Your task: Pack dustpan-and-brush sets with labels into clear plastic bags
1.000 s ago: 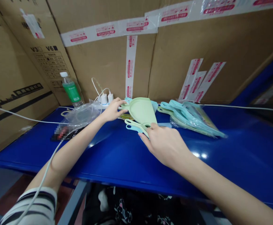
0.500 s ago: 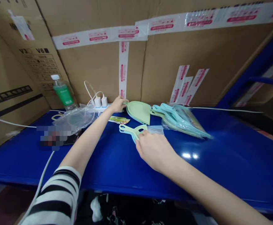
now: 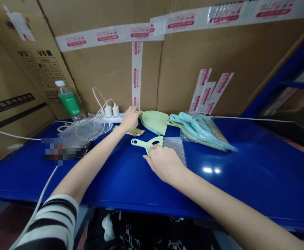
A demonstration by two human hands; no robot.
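Near the back of the table, my left hand (image 3: 130, 119) has its fingers closed at the handle end of a pale green dustpan (image 3: 155, 121). A light blue edge shows beneath that dustpan. In front of it lies a pale green hand brush (image 3: 148, 143), bristles pointing right. My right hand (image 3: 165, 162) rests over the brush with its fingers curled on the head and the thumb sticking out to the left. Right of the dustpan is a pile of light blue and green dustpans (image 3: 197, 129), partly in clear plastic.
A power strip (image 3: 114, 119) with white chargers stands behind my left hand. Farther left are a green-labelled bottle (image 3: 70, 102), a crumpled plastic bag (image 3: 85, 128) and a white cable (image 3: 46, 187). A colourful card (image 3: 136, 132) lies under my left wrist. Cardboard (image 3: 110, 69) walls the back.
The brush has tipped flatter, so its bristles now show, and the light blue edge under it is out of sight. My right thumb has moved out from the brush. My left hand stays by the dustpan handle.
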